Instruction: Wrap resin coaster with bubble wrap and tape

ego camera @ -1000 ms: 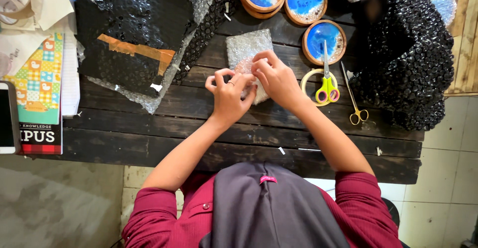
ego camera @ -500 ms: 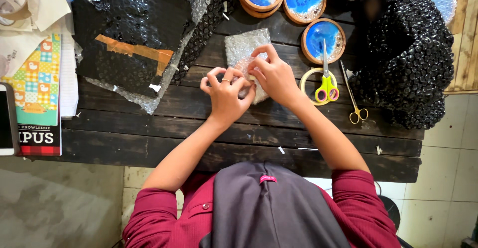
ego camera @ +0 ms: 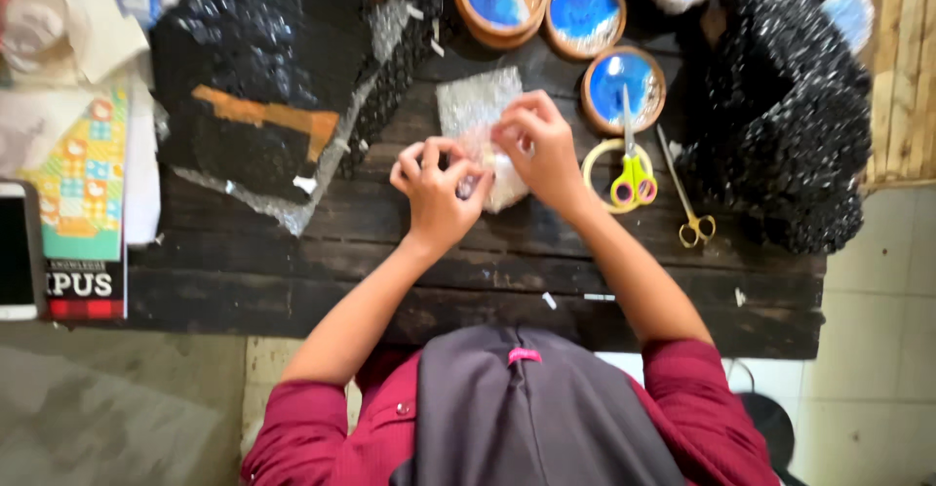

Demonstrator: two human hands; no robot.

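Pinching with both hands, I work at a small bubble-wrapped bundle (ego camera: 480, 135) lying on the dark wooden table (ego camera: 390, 281), a little right of its middle. My left hand (ego camera: 436, 192) is curled at the bundle's near left corner, its fingers (ego camera: 429, 159) narrow and closed on the edge of the wrap. My right hand (ego camera: 539, 150) lies over the bundle's right side, fingers (ego camera: 515, 120) bent and gripping the wrap from above; the far left part of the bundle shows clear of both hands.

Just right of my right hand lie yellow-handled scissors (ego camera: 632, 169) across a ring of tape (ego camera: 597, 176), and further right a thin pair of gold scissors (ego camera: 684, 198). Beyond them, at the far side, stand three round blue coasters (ego camera: 583, 8). Black bubble wrap (ego camera: 263, 86) is heaped to the far left, and another black mass (ego camera: 790, 125) to the right. A phone (ego camera: 15, 252) lies at the left edge.
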